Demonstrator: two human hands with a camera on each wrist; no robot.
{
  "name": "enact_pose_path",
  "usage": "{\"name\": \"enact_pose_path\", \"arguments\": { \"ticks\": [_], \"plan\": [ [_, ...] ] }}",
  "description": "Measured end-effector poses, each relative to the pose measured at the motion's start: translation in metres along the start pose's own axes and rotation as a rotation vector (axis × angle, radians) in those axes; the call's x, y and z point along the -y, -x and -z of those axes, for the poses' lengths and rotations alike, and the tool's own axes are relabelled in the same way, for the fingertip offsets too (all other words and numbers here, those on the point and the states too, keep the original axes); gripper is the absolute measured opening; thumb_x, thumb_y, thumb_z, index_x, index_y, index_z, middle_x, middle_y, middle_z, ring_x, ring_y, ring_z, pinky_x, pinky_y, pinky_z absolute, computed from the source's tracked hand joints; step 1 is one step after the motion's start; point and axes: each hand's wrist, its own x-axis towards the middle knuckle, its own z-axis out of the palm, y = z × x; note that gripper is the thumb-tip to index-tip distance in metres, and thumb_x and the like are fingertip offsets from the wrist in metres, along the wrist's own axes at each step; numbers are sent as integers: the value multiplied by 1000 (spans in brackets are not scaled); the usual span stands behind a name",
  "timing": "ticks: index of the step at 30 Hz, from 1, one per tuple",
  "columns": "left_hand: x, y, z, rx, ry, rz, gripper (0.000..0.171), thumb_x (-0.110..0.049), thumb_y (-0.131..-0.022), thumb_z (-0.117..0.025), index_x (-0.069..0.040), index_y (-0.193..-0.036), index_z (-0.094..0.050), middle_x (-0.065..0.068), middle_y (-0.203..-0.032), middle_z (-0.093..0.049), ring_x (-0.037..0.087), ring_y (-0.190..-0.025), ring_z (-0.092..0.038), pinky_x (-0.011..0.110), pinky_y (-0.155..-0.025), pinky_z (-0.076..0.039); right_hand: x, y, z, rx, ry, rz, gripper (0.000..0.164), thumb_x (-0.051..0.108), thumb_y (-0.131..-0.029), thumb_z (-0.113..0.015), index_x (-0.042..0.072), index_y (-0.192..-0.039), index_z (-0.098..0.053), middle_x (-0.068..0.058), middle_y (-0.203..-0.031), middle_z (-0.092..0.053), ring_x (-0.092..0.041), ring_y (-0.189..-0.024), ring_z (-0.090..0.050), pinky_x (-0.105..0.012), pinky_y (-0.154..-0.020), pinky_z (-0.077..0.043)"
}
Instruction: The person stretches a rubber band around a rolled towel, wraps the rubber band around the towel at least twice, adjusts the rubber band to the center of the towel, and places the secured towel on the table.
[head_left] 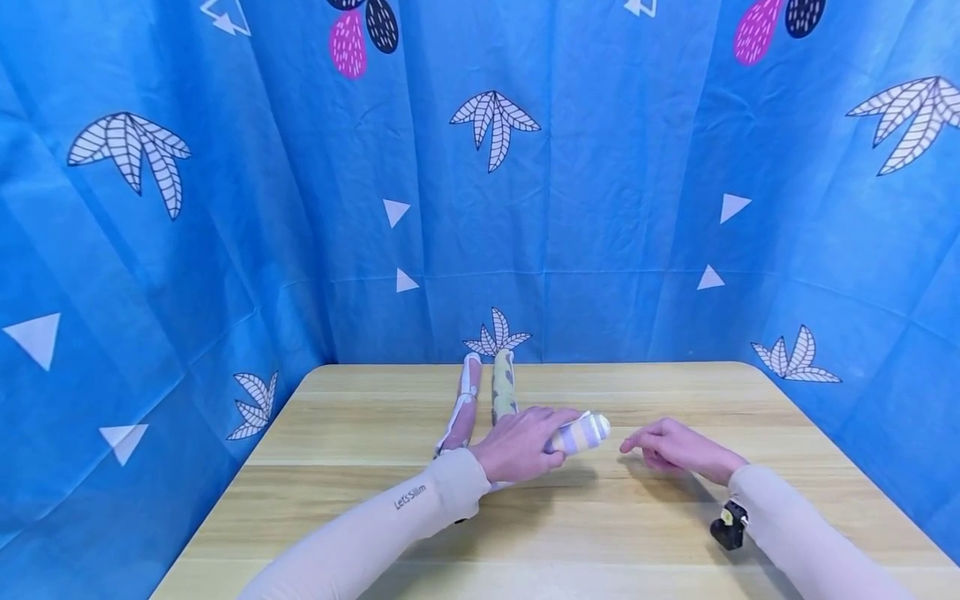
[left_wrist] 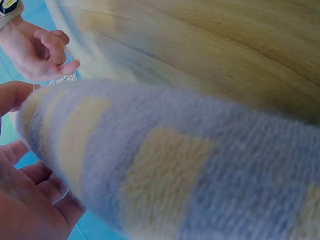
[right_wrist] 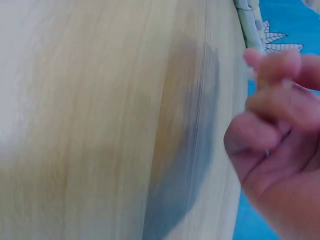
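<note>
My left hand [head_left: 525, 442] grips a fuzzy lavender-and-cream striped sock [head_left: 581, 433] above the table, its white-edged end pointing right. In the left wrist view the sock [left_wrist: 165, 160] fills the foreground, with the fingers and thumb around its far end. Beyond the left hand lie a pink sock with white edging [head_left: 462, 408] and a pale green sock with grey patches [head_left: 504, 383], side by side; the left hand and forearm hide their near ends. My right hand [head_left: 678, 448] hovers over the table to the right, fingers loosely curled, holding nothing.
The light wooden table [head_left: 360, 417] has its far edge against a blue patterned curtain [head_left: 600, 208], which also closes off both sides. A small black device [head_left: 729, 525] is strapped on the right wrist.
</note>
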Motion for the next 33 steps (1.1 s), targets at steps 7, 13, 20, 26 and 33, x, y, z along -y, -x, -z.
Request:
{"name": "enact_pose_path", "arguments": {
  "ticks": [7, 13, 20, 26, 33],
  "plan": [
    [1, 3, 2, -2, -3, -5, 61, -37, -96, -63, -34, -152, -39, -3, -142, -58, 14, -113, -60, 30, -78, -51, 13, 5, -3, -14, -65, 76, 39, 13, -108, -37, -5, -138, -55, -30, -83, -66, -9, -44, -45, -31, -48, -46],
    [4, 6, 2, -17, 6, -41, 60, -37, -97, -63, -35, -152, -40, -5, -145, -56, 14, -117, -60, 33, -86, -53, 23, 5, -12, -164, -33, 92, 45, 21, -98, -65, -1, -137, -58, -25, -78, -67, -13, -43, -51, -33, -40, -43],
    [6, 8, 3, -30, 29, -41, 61, -37, -97, -64, -38, -152, -39, -7, -144, -57, 12, -117, -60, 29, -83, -52, 35, 5, -20, -213, -16, 150, 62, 23, -90, -75, 0, -143, -53, -21, -93, -74, -23, -59, -67, -29, -69, -55],
    [6, 9, 5, -19, 44, -23, 62, -37, -97, -64, -39, -152, -38, -7, -144, -57, 10, -112, -59, 23, -75, -50, 40, 4, -28, -221, -8, 260, 67, 15, -89, -75, -2, -147, -46, -21, -106, -72, -20, -90, -69, -29, -79, -55],
    [8, 8, 7, -25, 54, -25, 63, -34, -95, -65, -36, -153, -38, -6, -143, -58, 9, -108, -59, 20, -72, -48, 47, 2, -35, -271, 10, 294, 71, 18, -86, -78, 7, -147, -45, -12, -120, -67, -29, -112, -61, -34, -83, -54]
  ]
}}
